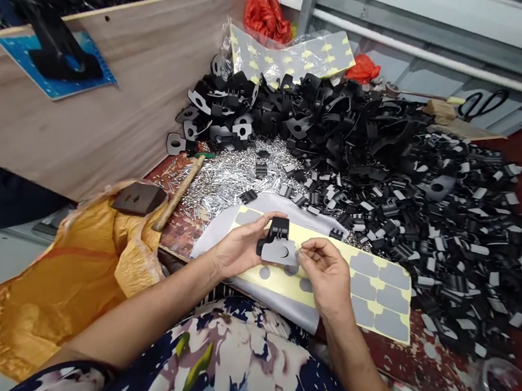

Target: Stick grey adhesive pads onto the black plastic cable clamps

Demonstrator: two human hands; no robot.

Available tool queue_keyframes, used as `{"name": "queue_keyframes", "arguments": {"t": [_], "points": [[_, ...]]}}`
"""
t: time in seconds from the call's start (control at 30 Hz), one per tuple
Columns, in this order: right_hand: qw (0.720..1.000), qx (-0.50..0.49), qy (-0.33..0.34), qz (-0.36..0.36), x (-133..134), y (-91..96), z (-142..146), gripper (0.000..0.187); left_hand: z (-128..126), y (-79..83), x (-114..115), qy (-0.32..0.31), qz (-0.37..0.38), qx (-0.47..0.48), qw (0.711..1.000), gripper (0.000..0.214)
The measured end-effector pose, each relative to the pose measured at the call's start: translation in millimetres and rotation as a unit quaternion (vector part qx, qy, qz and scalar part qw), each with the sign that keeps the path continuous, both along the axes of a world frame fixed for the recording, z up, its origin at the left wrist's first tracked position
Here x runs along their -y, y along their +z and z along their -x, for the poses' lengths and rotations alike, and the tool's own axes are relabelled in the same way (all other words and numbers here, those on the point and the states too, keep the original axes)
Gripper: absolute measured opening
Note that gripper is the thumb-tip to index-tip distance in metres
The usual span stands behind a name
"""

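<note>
The left hand point(244, 245) holds a black plastic part point(279, 227), its fingers closed around the left side. A grey pad point(275, 252) with an oval hole lies along the part's near face. The right hand point(330, 274) has its thumb and forefinger drawn nearly together at the pad's right edge; whether they grip it I cannot tell. The part is held above a yellow sheet point(293, 292) of grey stickers, which lies over a grey cloth point(214, 231) at the near edge of the counter point(432, 361). Beyond are loose metal pins point(224, 180) and a heap of black pieces point(332, 114), with a wooden-handled tool point(177, 196) to the left
</note>
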State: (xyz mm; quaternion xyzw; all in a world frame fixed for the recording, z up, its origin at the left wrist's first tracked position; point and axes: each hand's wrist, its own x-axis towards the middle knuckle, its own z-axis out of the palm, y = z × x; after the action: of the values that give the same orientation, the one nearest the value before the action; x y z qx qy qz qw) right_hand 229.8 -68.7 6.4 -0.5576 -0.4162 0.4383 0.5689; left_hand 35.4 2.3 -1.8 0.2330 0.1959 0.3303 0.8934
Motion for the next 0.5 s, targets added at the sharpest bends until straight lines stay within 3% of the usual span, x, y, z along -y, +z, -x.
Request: {"name": "queue_keyframes", "arguments": {"t": [0.5], "points": [[1.0,0.024,0.015,0.012,-8,-11.6,5,0.021,-2,-8.6,5,-0.002,-0.016,-0.02,1.0,0.046]]}}
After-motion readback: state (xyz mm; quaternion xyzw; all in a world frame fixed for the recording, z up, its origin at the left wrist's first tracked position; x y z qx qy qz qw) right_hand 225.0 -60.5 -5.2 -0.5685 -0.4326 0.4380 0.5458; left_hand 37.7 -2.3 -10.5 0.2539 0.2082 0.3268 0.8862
